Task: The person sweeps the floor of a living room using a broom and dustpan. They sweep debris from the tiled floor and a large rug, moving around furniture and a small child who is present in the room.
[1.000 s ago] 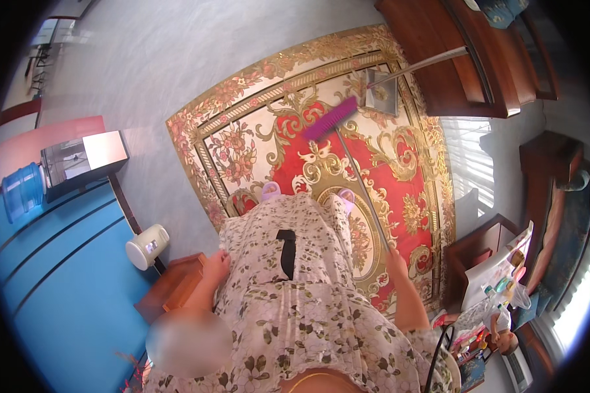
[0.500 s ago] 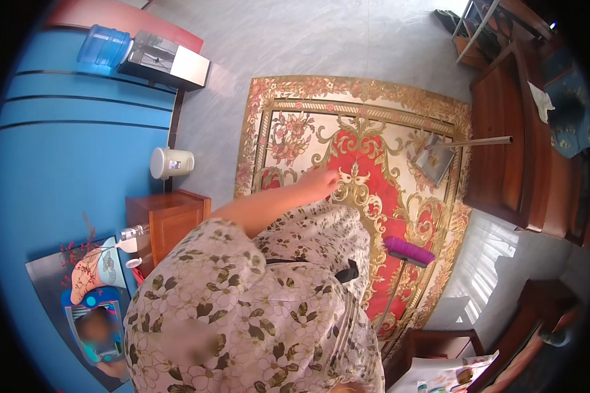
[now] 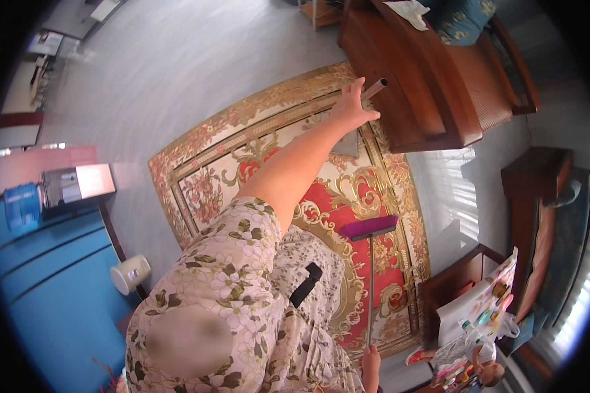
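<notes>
My left hand point(image 3: 354, 108) is stretched out with its fingers spread and thumb apart. Just beyond it rises the pale handle point(image 3: 376, 88) of a dustpan, whose grey pan point(image 3: 346, 145) stands on the rug, partly covered by my hand and arm. At the lower edge, my right hand point(image 3: 371, 365) is closed around the thin handle of a broom. The purple broom head point(image 3: 370, 228) rests on the red part of the patterned rug point(image 3: 210, 196). Whether the left fingers touch the dustpan handle is hard to tell; they are not closed on it.
A wooden bench point(image 3: 413, 92) stands beyond the dustpan. At the left are a white bucket point(image 3: 130, 274) and a water dispenser point(image 3: 78, 188) by the blue wall. Low wooden furniture point(image 3: 455, 278) and a small figure, person or doll point(image 3: 485, 370), are at the lower right.
My left arm has extended forward and right, and its hand has opened near the dustpan handle. The view has turned right, bringing my right hand on the broom into sight.
</notes>
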Motion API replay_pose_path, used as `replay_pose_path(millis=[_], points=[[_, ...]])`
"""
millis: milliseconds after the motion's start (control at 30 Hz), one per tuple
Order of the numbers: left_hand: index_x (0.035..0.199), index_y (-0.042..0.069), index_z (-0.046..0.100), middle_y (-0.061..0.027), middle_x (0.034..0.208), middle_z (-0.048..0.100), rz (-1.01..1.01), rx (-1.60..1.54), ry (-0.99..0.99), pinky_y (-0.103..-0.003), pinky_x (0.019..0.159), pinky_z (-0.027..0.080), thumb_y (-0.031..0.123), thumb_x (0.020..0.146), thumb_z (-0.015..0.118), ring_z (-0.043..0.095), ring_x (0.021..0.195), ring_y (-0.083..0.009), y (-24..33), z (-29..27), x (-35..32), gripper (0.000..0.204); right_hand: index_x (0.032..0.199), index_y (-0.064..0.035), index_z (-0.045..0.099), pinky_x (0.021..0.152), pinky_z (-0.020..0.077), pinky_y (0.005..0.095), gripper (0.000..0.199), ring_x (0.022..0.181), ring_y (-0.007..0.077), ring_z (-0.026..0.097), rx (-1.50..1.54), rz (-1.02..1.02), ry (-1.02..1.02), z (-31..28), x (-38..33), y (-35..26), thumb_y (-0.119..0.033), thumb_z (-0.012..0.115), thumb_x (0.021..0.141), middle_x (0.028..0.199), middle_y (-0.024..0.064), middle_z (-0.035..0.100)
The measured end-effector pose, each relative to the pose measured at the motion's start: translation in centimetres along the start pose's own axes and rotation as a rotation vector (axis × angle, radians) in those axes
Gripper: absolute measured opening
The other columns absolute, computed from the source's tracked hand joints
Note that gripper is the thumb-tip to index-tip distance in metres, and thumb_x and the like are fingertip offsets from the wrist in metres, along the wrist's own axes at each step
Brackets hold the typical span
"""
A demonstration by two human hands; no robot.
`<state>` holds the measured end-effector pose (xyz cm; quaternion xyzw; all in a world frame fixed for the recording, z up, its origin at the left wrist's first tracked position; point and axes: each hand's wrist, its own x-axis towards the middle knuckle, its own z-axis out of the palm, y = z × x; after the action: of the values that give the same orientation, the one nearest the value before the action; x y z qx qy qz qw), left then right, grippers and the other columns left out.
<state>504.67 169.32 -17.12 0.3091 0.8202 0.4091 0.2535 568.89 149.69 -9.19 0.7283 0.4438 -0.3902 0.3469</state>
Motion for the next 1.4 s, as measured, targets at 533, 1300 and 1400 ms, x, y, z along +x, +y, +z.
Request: replay_pose_path(millis=[533,1300,1400], points=[[0.083,0.008,0.064,0.0002,0.067,0.057,-0.396,-0.091,-0.115,-0.025,0.060,0.046,0.039,0.087,0.058,0.058,0.065,-0.0088,-6.7,-15.0,-10.7,0.032,0.118,-0.0112,0.058,0.069,0.0475,0.0470,0.036,0.080,0.0413,0.062,0.128,-0.428,0.264,3.5,-3.3,-4.8,-0.031,0.048,0.090,0.084,0.0220,0.064],[0.108,0.005,0.052,-0.0063,0.101,0.064,-0.616,-0.239,0.956,-0.023,0.058,0.044,0.049,0.090,0.051,0.055,0.063,-0.0086,-13.8,-35.2,-30.6,0.048,0.121,-0.0114,0.054,0.062,0.0481,0.0403,0.038,0.068,0.0299,0.062,0.529,-0.606,0.029,18.7,20.4,-43.3,-0.033,0.044,0.092,0.080,0.0171,0.063],[0.110,0.006,0.052,-0.0059,0.103,0.065,-0.635,-0.219,0.950,-0.022,0.060,0.044,0.050,0.090,0.051,0.055,0.067,-0.0091,-13.5,-34.7,-30.6,0.049,0.122,-0.0124,0.055,0.049,0.0403,0.0343,0.034,0.054,0.0202,0.053,0.605,-0.401,-0.103,18.3,14.1,-34.0,-0.028,0.045,0.093,0.067,0.0095,0.054]])
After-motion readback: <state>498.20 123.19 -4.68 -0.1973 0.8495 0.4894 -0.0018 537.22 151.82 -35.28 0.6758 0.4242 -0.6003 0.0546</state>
